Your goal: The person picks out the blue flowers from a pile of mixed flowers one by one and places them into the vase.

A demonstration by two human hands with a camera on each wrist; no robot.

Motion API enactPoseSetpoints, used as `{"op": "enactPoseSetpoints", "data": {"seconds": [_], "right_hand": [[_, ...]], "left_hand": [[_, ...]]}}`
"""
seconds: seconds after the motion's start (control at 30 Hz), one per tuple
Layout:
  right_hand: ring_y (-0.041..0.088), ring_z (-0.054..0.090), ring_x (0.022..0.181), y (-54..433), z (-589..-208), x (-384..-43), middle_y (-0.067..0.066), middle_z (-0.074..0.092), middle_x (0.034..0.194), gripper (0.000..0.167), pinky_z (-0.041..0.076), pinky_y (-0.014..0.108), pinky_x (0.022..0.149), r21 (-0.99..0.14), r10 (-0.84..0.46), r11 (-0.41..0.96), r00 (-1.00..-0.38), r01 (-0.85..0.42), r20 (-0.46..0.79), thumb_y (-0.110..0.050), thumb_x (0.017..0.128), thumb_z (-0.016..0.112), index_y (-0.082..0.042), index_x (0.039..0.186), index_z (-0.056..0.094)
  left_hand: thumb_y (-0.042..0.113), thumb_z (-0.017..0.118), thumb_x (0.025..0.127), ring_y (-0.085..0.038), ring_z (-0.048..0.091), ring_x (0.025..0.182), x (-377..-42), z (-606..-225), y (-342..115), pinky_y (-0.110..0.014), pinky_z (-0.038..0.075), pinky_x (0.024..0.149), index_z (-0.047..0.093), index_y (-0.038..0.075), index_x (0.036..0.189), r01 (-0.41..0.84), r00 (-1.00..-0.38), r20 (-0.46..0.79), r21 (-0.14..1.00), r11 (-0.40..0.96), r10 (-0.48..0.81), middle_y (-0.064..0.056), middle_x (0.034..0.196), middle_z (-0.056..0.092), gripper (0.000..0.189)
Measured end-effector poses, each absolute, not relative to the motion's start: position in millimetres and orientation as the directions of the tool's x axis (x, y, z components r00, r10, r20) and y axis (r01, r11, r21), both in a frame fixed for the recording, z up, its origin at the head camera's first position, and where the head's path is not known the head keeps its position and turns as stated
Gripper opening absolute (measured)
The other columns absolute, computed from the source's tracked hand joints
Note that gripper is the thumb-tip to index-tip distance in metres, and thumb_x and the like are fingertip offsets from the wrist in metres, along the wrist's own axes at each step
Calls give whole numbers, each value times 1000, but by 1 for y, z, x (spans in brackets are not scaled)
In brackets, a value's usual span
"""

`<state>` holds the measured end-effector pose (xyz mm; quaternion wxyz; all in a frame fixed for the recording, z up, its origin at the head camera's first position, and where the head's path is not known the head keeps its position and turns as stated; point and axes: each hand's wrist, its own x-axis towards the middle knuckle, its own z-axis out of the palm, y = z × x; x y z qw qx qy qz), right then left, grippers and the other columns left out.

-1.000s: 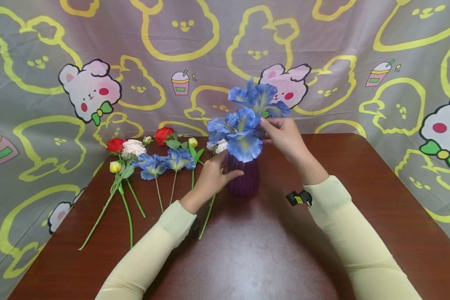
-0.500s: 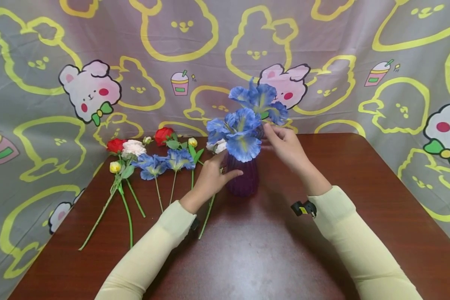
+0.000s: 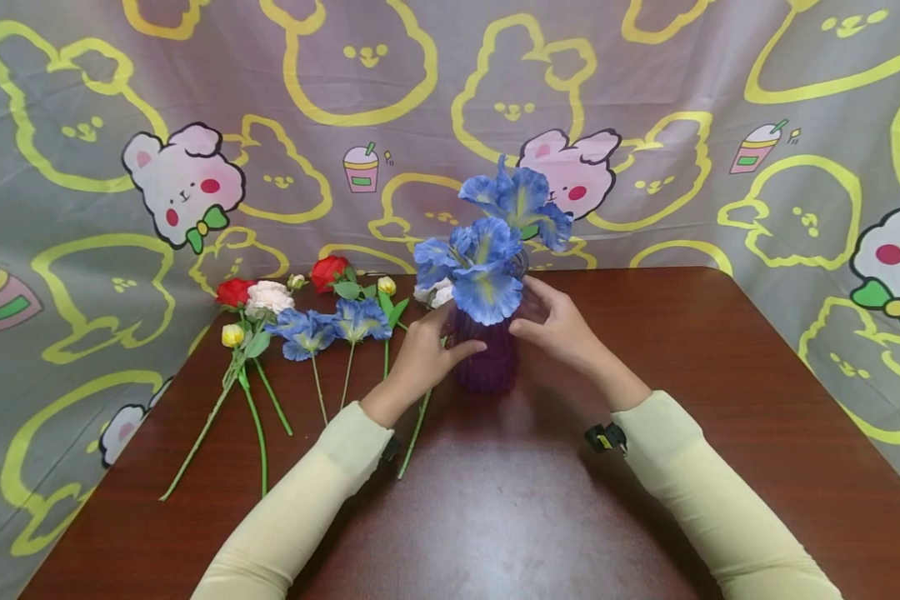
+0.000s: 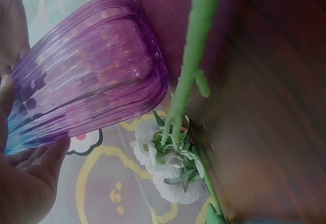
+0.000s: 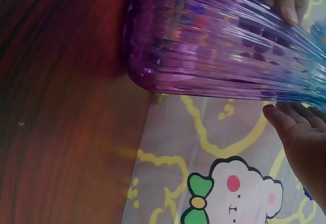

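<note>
A ribbed glass vase (image 3: 487, 358), purple at the base and bluish toward the neck, stands upright on the table. My left hand (image 3: 418, 354) grips its left side, thumb across the front and fingers behind. Two blue irises, a front one (image 3: 483, 271) and a higher rear one (image 3: 517, 200), rise from its mouth; the blooms hide the rim. My right hand (image 3: 566, 329) is at the vase's right side, fingers loosely bent and thumb apart from them. In the right wrist view those fingers (image 5: 288, 116) lie close beside the vase (image 5: 204, 46); contact is hard to tell.
Left of the vase on the brown table (image 3: 480, 517) lie two more blue irises (image 3: 330, 329), red roses (image 3: 330, 273), a pale pink flower (image 3: 268, 297) and yellow buds (image 3: 232, 335). White blooms (image 4: 173, 165) lie behind my left hand. A patterned curtain (image 3: 420, 83) hangs behind.
My right hand has let go of the rear iris just under its bloom and come down to the vase's right side. The left hand has stayed on the vase.
</note>
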<state>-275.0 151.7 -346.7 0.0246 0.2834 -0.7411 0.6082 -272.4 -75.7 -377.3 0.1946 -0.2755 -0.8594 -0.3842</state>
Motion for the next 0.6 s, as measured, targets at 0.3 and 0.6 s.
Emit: {"op": "enactPoseSetpoints", "data": {"seconds": [0.3, 0.6], "right_hand": [[32, 52, 123, 139, -353, -279, 23, 52, 135, 75, 44, 36, 99, -859, -389, 127, -822, -496, 416, 6, 77, 78, 7, 142, 40], [35, 58, 114, 131, -335, -265, 25, 56, 128, 63, 49, 41, 93, -852, -368, 204, -844, -482, 390, 3, 82, 75, 10, 137, 44]], "left_hand": [[28, 80, 82, -23, 66, 94, -273, -378, -76, -40, 55, 77, 50, 1, 137, 631, -767, 550, 552, 545, 331, -17, 120, 63, 68], [28, 80, 82, -22, 66, 98, -274, -380, -76, -37, 55, 79, 51, 3, 137, 630, -768, 551, 557, 541, 328, -15, 124, 62, 67]]}}
